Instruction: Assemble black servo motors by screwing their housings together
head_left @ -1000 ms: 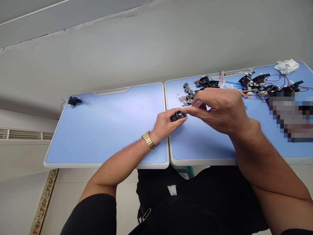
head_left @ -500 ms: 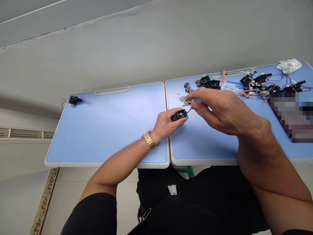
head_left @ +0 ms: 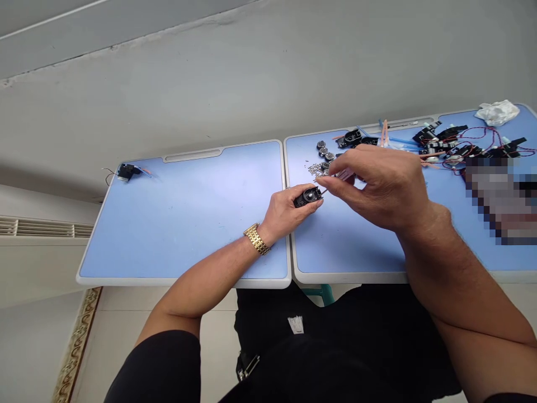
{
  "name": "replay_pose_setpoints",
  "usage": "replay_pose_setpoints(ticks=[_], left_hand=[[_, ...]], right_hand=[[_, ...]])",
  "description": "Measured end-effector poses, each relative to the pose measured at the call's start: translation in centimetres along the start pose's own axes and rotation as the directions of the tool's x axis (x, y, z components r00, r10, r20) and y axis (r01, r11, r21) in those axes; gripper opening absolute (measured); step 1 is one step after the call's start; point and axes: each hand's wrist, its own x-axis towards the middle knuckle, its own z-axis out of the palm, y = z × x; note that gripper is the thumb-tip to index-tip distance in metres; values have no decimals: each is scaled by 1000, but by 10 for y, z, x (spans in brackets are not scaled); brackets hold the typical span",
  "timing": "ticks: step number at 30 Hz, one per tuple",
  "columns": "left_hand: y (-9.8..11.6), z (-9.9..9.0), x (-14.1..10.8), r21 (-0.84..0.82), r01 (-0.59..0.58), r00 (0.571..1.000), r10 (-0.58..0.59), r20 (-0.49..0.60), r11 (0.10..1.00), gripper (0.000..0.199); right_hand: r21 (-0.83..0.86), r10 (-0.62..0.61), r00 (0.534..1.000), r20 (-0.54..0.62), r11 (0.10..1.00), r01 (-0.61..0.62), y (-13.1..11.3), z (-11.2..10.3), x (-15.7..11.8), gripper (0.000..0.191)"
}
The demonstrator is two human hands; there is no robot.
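My left hand (head_left: 287, 211) grips a small black housing (head_left: 308, 197) with a round part in its middle, just above the gap between two blue tables. My right hand (head_left: 373, 182) is closed around a screwdriver (head_left: 346, 176) with a clear reddish handle. The thin shaft of the tool points down-left and reaches the right end of the housing. Behind the fingers of my right hand lie a pile of small metal screws (head_left: 314, 169) and several round black and silver parts (head_left: 323, 151), partly hidden.
Black housings (head_left: 349, 138), orange and blue strips (head_left: 384, 133) and wired black assemblies (head_left: 457, 151) lie at the back right. Crumpled white tissue (head_left: 498, 113) is in the far right corner. Another wired assembly (head_left: 127, 172) sits on the left table (head_left: 184, 224).
The fingers of my right hand have closed in on the screwdriver, whose handle shows more now. My right wrist has shifted slightly left. My left hand and the housing stay in place.
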Motion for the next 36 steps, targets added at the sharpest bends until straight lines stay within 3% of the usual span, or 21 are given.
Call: replay_pose_setpoints(ticks=[4, 11, 17, 22, 25, 30, 36], left_hand=[[1, 0, -1, -12, -5, 1000, 5, -1, 1000, 25], [1, 0, -1, -3, 7, 1000, -7, 9, 1000, 27], [0, 0, -1, 14, 13, 1000, -13, -10, 1000, 27], [3, -1, 0, 14, 4, 1000, -4, 8, 1000, 24], [2, 0, 0, 4, 5, 1000, -5, 5, 1000, 23], [-1, 0, -1, 7, 2, 1000, -2, 1, 1000, 26], [0, -1, -1, 4, -1, 1000, 0, 18, 1000, 24]], right_hand=[[39, -14, 1000, 21, 999, 14, 1, 1, 0, 23], [83, -55, 984, 170, 996, 41, 4, -9, -4, 18], [90, -75, 987, 140, 994, 62, 10, -12, -4, 12], [5, -19, 997, 75, 1000, 19, 9, -4, -4, 39], [-20, -8, 999, 42, 1000, 9, 7, -2, -2, 45], [16, -22, 1000, 21, 1000, 21, 6, -1, 0, 21], [58, -76, 993, 86, 996, 71, 9, -2, -3, 12]])
